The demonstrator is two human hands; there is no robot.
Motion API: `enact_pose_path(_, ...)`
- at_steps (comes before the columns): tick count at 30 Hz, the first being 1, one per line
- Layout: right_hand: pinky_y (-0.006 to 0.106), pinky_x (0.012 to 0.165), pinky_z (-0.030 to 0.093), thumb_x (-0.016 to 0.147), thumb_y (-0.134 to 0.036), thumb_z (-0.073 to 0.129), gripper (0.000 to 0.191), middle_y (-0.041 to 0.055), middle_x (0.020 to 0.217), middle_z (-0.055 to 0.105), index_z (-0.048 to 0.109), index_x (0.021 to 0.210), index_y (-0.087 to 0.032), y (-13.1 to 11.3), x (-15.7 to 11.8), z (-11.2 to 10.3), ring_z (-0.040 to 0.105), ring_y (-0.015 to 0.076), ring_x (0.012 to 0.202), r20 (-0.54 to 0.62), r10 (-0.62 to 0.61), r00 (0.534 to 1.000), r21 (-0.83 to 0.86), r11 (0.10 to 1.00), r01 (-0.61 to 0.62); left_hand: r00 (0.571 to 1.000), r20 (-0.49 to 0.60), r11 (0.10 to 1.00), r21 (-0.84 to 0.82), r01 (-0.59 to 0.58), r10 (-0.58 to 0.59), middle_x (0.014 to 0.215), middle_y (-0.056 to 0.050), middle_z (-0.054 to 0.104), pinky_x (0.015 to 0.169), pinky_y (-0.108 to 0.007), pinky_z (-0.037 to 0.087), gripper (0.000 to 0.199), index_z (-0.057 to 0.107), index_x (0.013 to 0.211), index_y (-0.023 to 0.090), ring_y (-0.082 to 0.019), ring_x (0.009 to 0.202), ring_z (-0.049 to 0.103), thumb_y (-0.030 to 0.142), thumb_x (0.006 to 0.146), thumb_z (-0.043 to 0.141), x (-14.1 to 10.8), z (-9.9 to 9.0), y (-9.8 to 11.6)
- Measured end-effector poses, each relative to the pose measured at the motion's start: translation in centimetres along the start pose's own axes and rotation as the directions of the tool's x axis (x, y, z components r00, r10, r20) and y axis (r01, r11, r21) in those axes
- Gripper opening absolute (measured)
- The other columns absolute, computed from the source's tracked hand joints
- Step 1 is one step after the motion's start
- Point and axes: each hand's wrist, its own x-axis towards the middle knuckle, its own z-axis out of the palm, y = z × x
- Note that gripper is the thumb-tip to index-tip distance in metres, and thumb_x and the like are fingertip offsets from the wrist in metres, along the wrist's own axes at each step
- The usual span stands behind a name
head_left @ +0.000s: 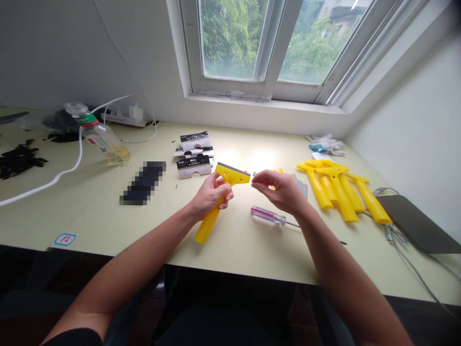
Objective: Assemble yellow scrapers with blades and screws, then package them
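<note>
My left hand is wrapped round the handle of a yellow scraper, its wide head pointing up and away from me. A grey strip runs along the head's far edge. Just right of that head, my right hand is closed in a pinch; whatever its fingertips hold is too small to make out. Below the right hand a screwdriver with a clear and purple handle lies on the table. Grey flat plates and a bit of yellow plastic are partly hidden behind the right hand.
Several yellow scraper handles lie at right, beside a dark flat device and cables. White gloves lie behind them. Small black-and-white boxes stand at centre back. A bottle, white cables and black scraps occupy the left.
</note>
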Motion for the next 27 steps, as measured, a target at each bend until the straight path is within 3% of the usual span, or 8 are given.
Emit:
enact_pose_path(4, 0.026, 0.062, 0.049, 0.092, -0.022, 0.062, 0.010, 0.0022, 0.087, 0.074, 0.072, 0.092, -0.022, -0.3, -0.1, 0.9, 0.062, 0.0118, 0.067, -0.021, -0.126, 0.992, -0.083, 0.989, 0.124, 1.000, -0.002, 0.999, 0.030, 0.016, -0.016, 0.091, 0.001, 0.055, 0.039, -0.014, 0.034, 0.033, 0.050, 0.111, 0.022, -0.005, 0.057, 0.050, 0.023, 0.082, 0.065, -0.1, 0.4, -0.2)
enact_pose_path(7, 0.027, 0.062, 0.049, 0.093, -0.023, 0.061, 0.011, 0.0026, 0.086, 0.074, 0.072, 0.092, -0.022, -0.2, -0.1, 1.3, 0.061, 0.0119, 0.065, -0.034, -0.146, 0.989, -0.104, 0.984, 0.142, 1.000, 0.003, 0.999, 0.038, 0.020, -0.020, 0.091, 0.001, 0.055, 0.039, -0.014, 0.034, 0.032, 0.050, 0.110, 0.021, -0.005, 0.057, 0.050, 0.023, 0.082, 0.065, -0.2, 0.6, -0.3)
enact_pose_path(12, 0.030, 0.067, 0.050, 0.095, -0.030, 0.058, 0.016, 0.0041, 0.090, 0.072, 0.073, 0.091, -0.025, -0.2, -0.1, 1.4, 0.061, 0.0151, 0.071, -0.060, -0.066, 0.996, -0.145, 0.988, 0.057, 0.999, 0.030, 0.999, 0.035, 0.019, -0.020, 0.091, 0.000, 0.055, 0.040, -0.014, 0.034, 0.031, 0.050, 0.112, 0.021, -0.005, 0.057, 0.050, 0.022, 0.084, 0.064, -0.2, 0.5, -0.3)
enact_pose_path(23, 0.035, 0.079, 0.050, 0.089, -0.032, 0.068, 0.008, 0.0038, 0.090, 0.061, 0.075, 0.087, -0.028, -0.3, -0.1, 2.0, 0.060, 0.0189, 0.086, -0.106, 0.004, 0.994, 0.087, 0.996, 0.005, 0.997, 0.068, 1.000, 0.004, 0.025, -0.025, 0.088, 0.001, 0.054, 0.040, -0.015, 0.035, 0.029, 0.052, 0.108, 0.021, -0.005, 0.056, 0.051, 0.024, 0.083, 0.067, -0.5, 0.4, -0.3)
enact_pose_path(27, 0.037, 0.086, 0.048, 0.086, -0.029, 0.070, 0.005, 0.0039, 0.093, 0.057, 0.073, 0.083, -0.026, -0.7, 0.0, 1.8, 0.058, 0.0198, 0.093, -0.066, 0.089, 0.994, 0.108, 0.991, -0.082, 0.996, 0.082, 0.999, 0.001, 0.047, -0.047, 0.083, 0.002, 0.055, 0.040, -0.016, 0.034, 0.035, 0.052, 0.108, 0.020, -0.005, 0.053, 0.049, 0.025, 0.081, 0.072, -0.6, 0.4, -0.2)
